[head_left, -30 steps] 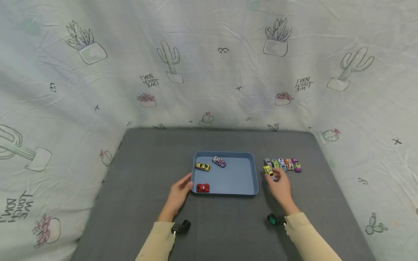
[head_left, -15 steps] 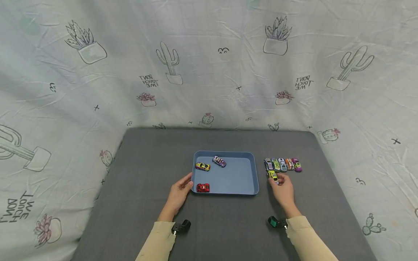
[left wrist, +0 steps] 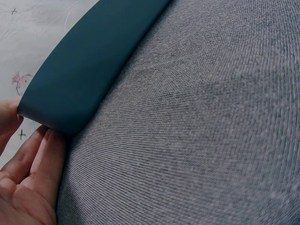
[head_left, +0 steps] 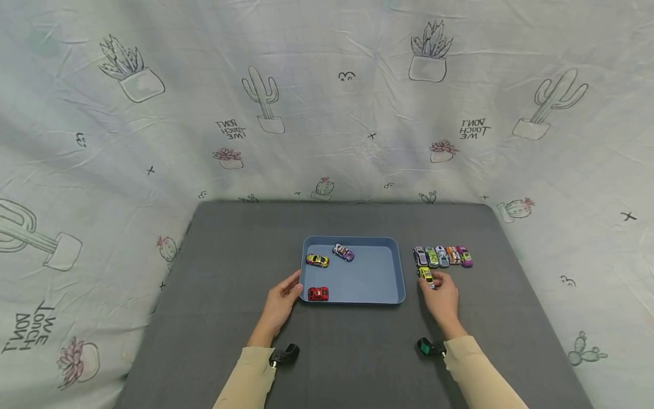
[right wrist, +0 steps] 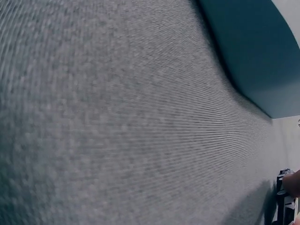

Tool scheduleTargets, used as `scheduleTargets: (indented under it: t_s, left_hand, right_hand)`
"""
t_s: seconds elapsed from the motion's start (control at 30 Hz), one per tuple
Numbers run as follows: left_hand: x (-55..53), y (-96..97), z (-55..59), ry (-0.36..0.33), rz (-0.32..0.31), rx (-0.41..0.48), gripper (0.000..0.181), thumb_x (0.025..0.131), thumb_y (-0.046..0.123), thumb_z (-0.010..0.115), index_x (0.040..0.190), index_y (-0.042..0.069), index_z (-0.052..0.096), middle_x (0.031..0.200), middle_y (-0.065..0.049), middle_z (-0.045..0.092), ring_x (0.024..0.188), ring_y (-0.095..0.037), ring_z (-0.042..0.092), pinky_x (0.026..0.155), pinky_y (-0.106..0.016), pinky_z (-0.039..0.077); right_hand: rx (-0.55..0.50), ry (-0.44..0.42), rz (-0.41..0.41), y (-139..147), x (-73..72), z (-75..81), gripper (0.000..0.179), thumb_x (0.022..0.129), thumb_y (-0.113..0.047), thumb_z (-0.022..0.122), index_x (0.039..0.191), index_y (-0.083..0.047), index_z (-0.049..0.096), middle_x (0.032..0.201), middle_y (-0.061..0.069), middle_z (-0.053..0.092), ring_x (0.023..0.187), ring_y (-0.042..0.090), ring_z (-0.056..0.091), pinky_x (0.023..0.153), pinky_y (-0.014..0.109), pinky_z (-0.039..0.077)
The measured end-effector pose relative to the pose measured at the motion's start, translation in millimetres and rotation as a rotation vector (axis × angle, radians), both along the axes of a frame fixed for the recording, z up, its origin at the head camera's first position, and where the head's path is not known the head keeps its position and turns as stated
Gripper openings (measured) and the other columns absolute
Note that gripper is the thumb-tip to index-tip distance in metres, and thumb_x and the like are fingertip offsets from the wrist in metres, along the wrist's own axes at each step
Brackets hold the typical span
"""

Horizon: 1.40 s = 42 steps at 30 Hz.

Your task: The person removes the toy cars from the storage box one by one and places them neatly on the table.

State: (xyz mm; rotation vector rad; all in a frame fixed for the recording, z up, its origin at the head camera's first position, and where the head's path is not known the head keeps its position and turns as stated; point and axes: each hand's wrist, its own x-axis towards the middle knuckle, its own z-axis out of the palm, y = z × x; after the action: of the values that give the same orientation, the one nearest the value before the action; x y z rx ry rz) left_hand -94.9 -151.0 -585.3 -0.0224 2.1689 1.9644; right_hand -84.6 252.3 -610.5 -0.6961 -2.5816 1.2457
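My left hand [head_left: 278, 301] holds the left side of a shallow blue tray [head_left: 357, 304], near its front corner. In the left wrist view the thumb is at the rim, with other fingers [left wrist: 49, 152] lower against the outside wall. Inside the tray are a yellow toy car [head_left: 318, 261], a white and purple one [head_left: 343, 253] and a red one [head_left: 318, 293]. To the right of the tray my right hand [head_left: 443, 298] pinches another yellow toy car [head_left: 426, 276], close in front of a row of toy cars [head_left: 442, 257]. The right wrist view catches only fingertips and part of a dark car.
Grey cloth covers the table [head_left: 357, 363]. Behind it and along both sides hangs a pale curtain [head_left: 327, 113] printed with cacti. Black bands with cameras sit at the left wrist [head_left: 284, 355] and right wrist [head_left: 431, 347].
My right hand has shifted slightly right and nearer to me with the yellow toy car, uncovering more of the row's left end. The left hand and the tray stay put.
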Motion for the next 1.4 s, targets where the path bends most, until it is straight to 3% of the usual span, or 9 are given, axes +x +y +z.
scheduleTargets:
  t_s: [0.37, 0.57, 0.83, 1.13, 1.4]
  left_hand:
    - [0.0, -0.8, 0.7, -0.01, -0.002, -0.001, 0.044, 0.099, 0.015, 0.057, 0.142, 0.009, 0.049, 0.141, -0.017, 0.05, 0.127, -0.026, 0.049, 0.103, -0.037, 0.042]
    - [0.0, -0.9, -0.7, -0.006, 0.0, -0.008, 0.045, 0.099, 0.015, 0.058, 0.142, 0.008, 0.049, 0.141, -0.018, 0.049, 0.127, -0.026, 0.049, 0.102, -0.036, 0.043]
    - [-7.4, -2.9, -31.0, -0.005, 0.034, 0.0, 0.045, 0.097, 0.024, 0.061, 0.141, 0.017, 0.053, 0.139, -0.011, 0.052, 0.127, -0.024, 0.049, 0.103, -0.036, 0.042]
    - [-5.3, -3.9, -34.1, 0.033, 0.05, -0.013, 0.046, 0.095, 0.03, 0.062, 0.139, 0.02, 0.055, 0.137, -0.009, 0.055, 0.125, -0.022, 0.051, 0.101, -0.035, 0.044]
    - [-5.8, -3.8, -35.0, -0.001, 0.052, -0.003, 0.041, 0.096, 0.028, 0.062, 0.136, 0.027, 0.057, 0.135, -0.001, 0.056, 0.124, -0.015, 0.051, 0.101, -0.034, 0.043]
  right_hand:
    - [0.042, 0.04, -0.001, -4.2, 1.8, 1.5, 0.046, 0.09, -0.026, 0.069, 0.123, 0.004, 0.055, 0.1, 0.019, 0.056, 0.093, 0.033, 0.044, 0.078, 0.044, 0.032]
    - [0.049, 0.019, 0.001, -4.9, 2.2, 3.0, 0.047, 0.09, -0.027, 0.069, 0.123, 0.003, 0.055, 0.103, 0.019, 0.055, 0.096, 0.034, 0.044, 0.082, 0.046, 0.033]
    - [0.045, 0.029, 0.001, -4.2, 3.1, 5.5, 0.046, 0.09, -0.025, 0.069, 0.122, 0.005, 0.055, 0.103, 0.021, 0.055, 0.096, 0.036, 0.049, 0.082, 0.047, 0.037]
    - [0.059, 0.019, 0.005, -6.2, 2.3, 6.2, 0.046, 0.091, -0.025, 0.067, 0.123, 0.006, 0.054, 0.099, 0.02, 0.056, 0.091, 0.033, 0.052, 0.077, 0.046, 0.039]
    - [0.077, 0.06, -0.014, -8.0, -0.8, 10.0, 0.05, 0.089, -0.03, 0.07, 0.12, 0.006, 0.056, 0.103, 0.02, 0.053, 0.094, 0.034, 0.049, 0.08, 0.047, 0.039]
